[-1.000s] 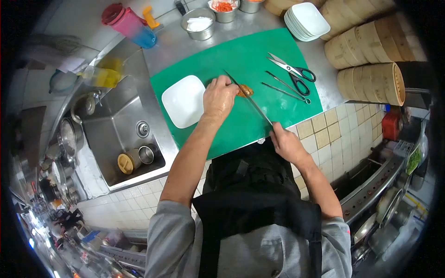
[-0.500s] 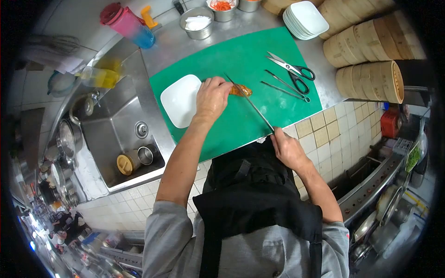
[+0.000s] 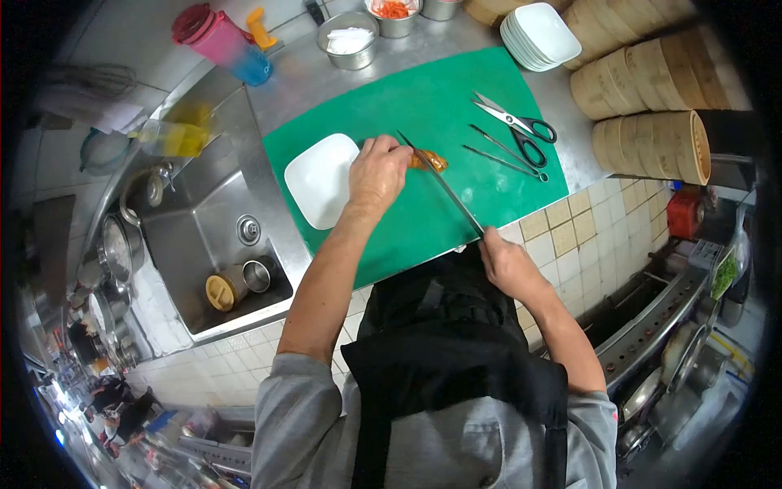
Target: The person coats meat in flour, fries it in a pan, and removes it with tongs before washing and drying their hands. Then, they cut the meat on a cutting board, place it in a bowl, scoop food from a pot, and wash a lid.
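My right hand [image 3: 511, 262] is closed round the handle of a long knife [image 3: 450, 192]. The blade slants up and left across a glazed orange-brown piece of food [image 3: 434, 160] on the green cutting board [image 3: 391, 232]. With bent fingers my left hand [image 3: 380, 173] grips the left end of that food, close beside the blade. A white square dish [image 3: 320, 181] lies just left of this hand. Right of the food rest metal tongs [image 3: 507, 156] and black-handled scissors [image 3: 521, 126]. Whether the blade has cut into the food is hard to see.
A steel sink [image 3: 212, 236] is on the left. Behind the board stand a pink-and-blue bottle [image 3: 224, 47], a steel bowl [image 3: 349, 54] with white contents and a bowl of orange shreds [image 3: 394, 13]. White dishes [image 3: 539, 37] and bamboo steamers [image 3: 652, 148] are stacked at right.
The whole view has shifted very slightly. Both hands keep nearly the same positions, with the knife still lying across the food.
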The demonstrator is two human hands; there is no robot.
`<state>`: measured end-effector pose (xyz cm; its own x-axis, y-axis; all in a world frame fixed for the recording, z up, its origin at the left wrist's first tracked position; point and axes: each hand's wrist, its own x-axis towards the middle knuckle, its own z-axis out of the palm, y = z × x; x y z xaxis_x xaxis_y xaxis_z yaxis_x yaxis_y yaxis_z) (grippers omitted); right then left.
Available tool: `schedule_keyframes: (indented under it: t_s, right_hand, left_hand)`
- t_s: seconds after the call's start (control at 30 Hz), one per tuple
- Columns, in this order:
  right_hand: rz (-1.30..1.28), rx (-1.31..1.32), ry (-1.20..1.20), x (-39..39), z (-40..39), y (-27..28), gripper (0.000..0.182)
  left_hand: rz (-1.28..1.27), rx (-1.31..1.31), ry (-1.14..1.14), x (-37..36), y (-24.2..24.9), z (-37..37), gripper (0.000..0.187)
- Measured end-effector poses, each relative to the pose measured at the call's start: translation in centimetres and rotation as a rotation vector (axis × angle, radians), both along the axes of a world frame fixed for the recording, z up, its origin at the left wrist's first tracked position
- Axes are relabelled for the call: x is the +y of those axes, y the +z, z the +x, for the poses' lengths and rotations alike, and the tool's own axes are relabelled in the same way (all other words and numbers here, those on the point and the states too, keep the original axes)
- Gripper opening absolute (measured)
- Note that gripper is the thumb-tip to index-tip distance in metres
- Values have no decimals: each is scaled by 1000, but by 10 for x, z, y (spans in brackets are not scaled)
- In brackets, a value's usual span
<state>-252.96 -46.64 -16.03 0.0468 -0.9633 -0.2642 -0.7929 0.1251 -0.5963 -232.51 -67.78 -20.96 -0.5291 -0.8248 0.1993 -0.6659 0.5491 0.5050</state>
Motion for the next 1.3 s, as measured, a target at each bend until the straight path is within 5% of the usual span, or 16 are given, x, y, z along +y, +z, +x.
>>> schedule_keyframes:
  t_s: [0.1, 0.3, 0.6, 1.1, 1.23, 1.3]
  right_hand:
    - [196, 33, -22, 18, -7, 11, 18]
    - [85, 38, -19, -40, 19, -55, 17]
    - [-79, -21, -97, -27, 22, -20, 19]
    - [-60, 34, -76, -24, 16, -7, 17]
    - [-130, -27, -77, -21, 14, -4, 17]
    - [-73, -101, -200, -15, 8, -4, 18]
  left_hand:
    - [-12, 48, -24, -2, -1, 0, 14]
    - [-20, 34, -32, -3, -5, 2, 13]
    - [-97, -148, 32, -2, 12, 20, 19]
    - [-266, -60, 11, 0, 42, 24, 19]
    - [-266, 22, 25, -9, 54, 21, 17]
    - [-63, 4, 110, -14, 61, 15, 19]
